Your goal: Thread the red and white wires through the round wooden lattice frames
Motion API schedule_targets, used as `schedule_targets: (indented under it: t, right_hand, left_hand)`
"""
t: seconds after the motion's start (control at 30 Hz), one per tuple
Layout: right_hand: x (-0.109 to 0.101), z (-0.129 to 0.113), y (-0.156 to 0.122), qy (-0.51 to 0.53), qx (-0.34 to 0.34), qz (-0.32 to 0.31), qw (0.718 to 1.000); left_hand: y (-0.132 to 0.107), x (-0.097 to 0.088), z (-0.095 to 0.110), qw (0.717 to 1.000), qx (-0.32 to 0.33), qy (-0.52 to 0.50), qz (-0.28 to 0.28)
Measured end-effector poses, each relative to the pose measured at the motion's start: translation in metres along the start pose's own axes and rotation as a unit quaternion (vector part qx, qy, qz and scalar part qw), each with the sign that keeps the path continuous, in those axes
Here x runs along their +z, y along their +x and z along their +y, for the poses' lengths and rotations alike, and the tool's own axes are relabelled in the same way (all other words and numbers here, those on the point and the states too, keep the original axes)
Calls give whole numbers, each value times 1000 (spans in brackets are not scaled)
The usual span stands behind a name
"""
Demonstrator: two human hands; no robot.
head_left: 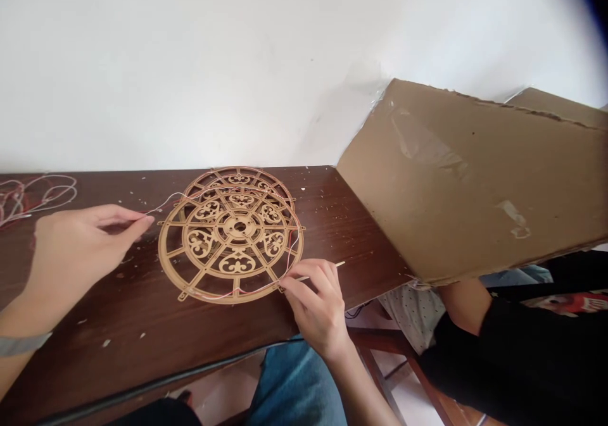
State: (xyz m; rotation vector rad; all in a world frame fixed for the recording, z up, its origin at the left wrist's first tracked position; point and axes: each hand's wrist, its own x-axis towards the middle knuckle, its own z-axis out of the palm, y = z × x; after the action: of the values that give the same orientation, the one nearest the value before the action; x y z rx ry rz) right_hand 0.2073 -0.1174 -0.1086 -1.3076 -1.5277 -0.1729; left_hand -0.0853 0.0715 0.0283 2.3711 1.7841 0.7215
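A laser-cut wooden fretwork wheel (231, 253) lies flat on the dark wood table (142, 325), with a second similar layer (240, 180) showing behind it. My left hand (80, 249) is at the wheel's left side, its thumb and forefinger pinching a thin white wire (164, 203). My right hand (316, 302) is at the wheel's lower right rim, gripping a thin pale stick (323, 270). Fine red and white wires (242, 296) run along the rim.
A tangle of red and white wires (33, 198) lies at the table's far left. A large cardboard sheet (456, 179) leans over the right end. A person in a black sleeve (498, 356) sits lower right. Scattered pale flecks dot the table.
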Motion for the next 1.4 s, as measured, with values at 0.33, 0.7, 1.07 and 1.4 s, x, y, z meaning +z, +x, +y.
schedule_targets:
  t: [0.33, 0.7, 1.07, 1.4]
  right_hand:
    - [-1, -1, -1, 9, 0, -4, 1000]
    - [1, 1, -1, 6, -3, 3, 1000]
    - [0, -1, -1, 7, 1, 12, 1000]
    - [-1, 0, -6, -3, 0, 9, 1000]
  left_hand:
    - [4, 1, -3, 1000, 21, 4, -18]
    - [5, 9, -8, 1000, -7, -12, -18]
    - [-1, 7, -6, 998, -54, -27, 26]
    - [0, 14, -6, 993, -23, -113, 1]
